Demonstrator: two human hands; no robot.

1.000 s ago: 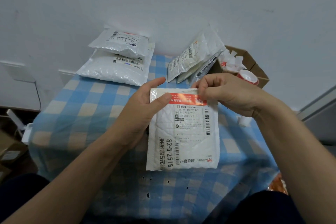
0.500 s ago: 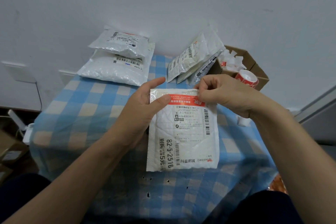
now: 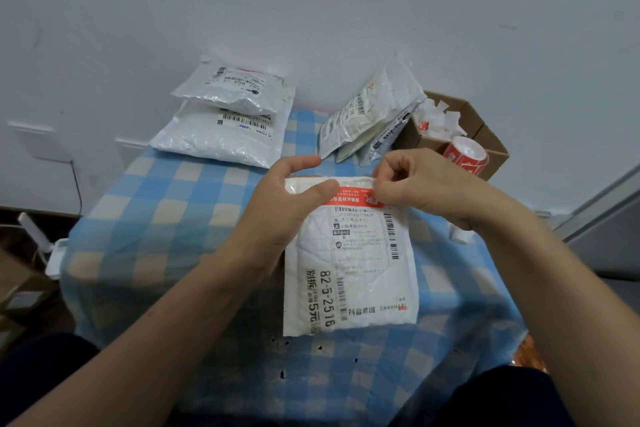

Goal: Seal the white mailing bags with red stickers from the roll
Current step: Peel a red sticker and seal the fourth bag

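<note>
A white mailing bag (image 3: 349,263) with a printed label is held upright over the checked table. A red sticker (image 3: 353,197) lies across its top edge. My left hand (image 3: 287,208) grips the bag's upper left corner, thumb pressing on the sticker's left end. My right hand (image 3: 426,187) pinches the bag's top right corner at the sticker's right end, fingers curled. The red sticker roll (image 3: 465,156) stands at the back right, beside a cardboard box.
Two white bags (image 3: 225,114) are stacked at the back left against the wall. Several more bags (image 3: 370,114) lean at the back centre. An open cardboard box (image 3: 485,128) holds white backing scraps. The blue checked tablecloth (image 3: 156,218) covers the table.
The right hand has shifted slightly right and down along the sticker, which now lies flatter on the bag's top edge. The left hand and bag have stayed put.
</note>
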